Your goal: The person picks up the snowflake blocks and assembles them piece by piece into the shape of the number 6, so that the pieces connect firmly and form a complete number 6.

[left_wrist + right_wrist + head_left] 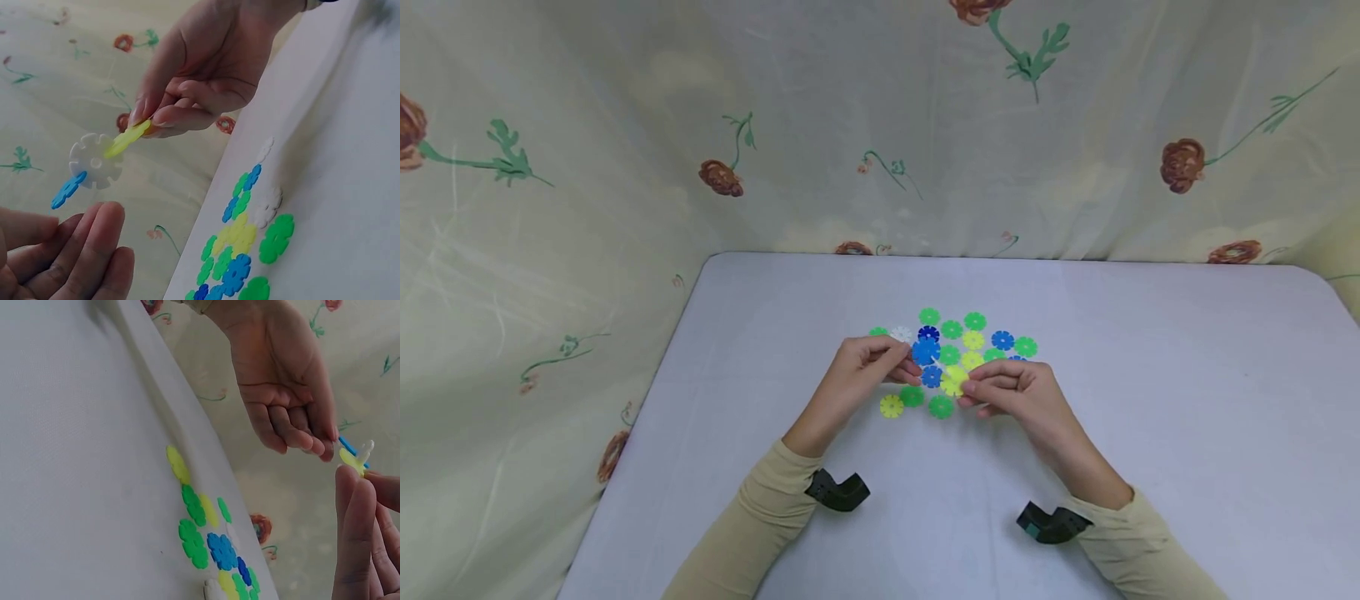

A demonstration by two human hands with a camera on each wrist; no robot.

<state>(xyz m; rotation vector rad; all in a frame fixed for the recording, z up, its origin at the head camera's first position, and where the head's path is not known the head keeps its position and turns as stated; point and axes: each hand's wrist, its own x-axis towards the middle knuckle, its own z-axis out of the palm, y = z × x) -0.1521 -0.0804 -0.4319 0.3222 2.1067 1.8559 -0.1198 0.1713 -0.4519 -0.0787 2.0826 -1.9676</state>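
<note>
Small notched flower-shaped discs are joined in a chain. Its blue disc (67,189) slots into a white disc (95,161), which meets a yellow disc (128,139) at its other side. My right hand (1018,392) pinches that yellow disc between thumb and fingers and keeps the chain above the table. Beside the blue end is my left hand (872,362), its fingers loosely bent. In the left wrist view a small gap shows between its fingertips and the blue disc; the right wrist view shows them almost meeting. From the head view the white disc is mostly hidden.
Loose discs lie flat on the white table (760,333) under and beyond the hands, among them a green disc (941,407), a yellow disc (891,406) and a dark blue disc (928,333). A flowered curtain (805,125) hangs behind the table's far edge.
</note>
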